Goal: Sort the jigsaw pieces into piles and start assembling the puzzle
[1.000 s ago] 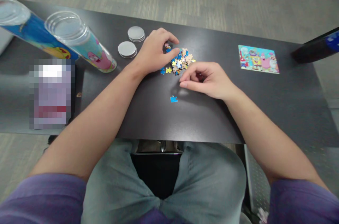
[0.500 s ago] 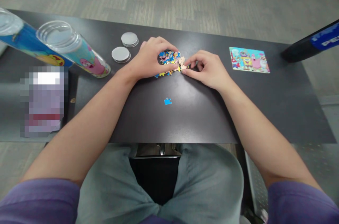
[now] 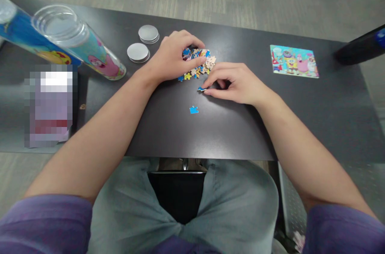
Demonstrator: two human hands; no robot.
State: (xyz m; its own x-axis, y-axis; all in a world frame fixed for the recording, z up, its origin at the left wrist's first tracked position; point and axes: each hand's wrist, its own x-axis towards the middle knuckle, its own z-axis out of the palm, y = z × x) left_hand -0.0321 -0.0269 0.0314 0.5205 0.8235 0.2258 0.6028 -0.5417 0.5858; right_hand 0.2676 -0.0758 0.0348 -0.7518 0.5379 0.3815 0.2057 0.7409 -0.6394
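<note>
A heap of small jigsaw pieces (image 3: 197, 71) in blue, yellow and bare cardboard lies on the dark table. My left hand (image 3: 176, 55) curves around the heap's left side, thumb and fingers apart, the thumb resting over the pieces. Just in front of the heap, my right hand (image 3: 234, 82) pinches a blue puzzle piece (image 3: 201, 89) between thumb and forefinger. A single blue jigsaw piece (image 3: 194, 109) lies flat on the table, nearer to me than the pinched one.
Two stacks of round white discs (image 3: 138, 52) are at the left. Beyond them stand clear-topped printed tubes (image 3: 102, 59). A cartoon picture card (image 3: 294, 61) lies to the right, near a dark bottle-like object (image 3: 351, 53). A blurred-out item (image 3: 51, 105) is at far left.
My right hand has drawn back from the heap toward me, with a blue puzzle piece now in its pinch. My left hand stays by the heap, its thumb slightly raised. The view has shifted slightly.
</note>
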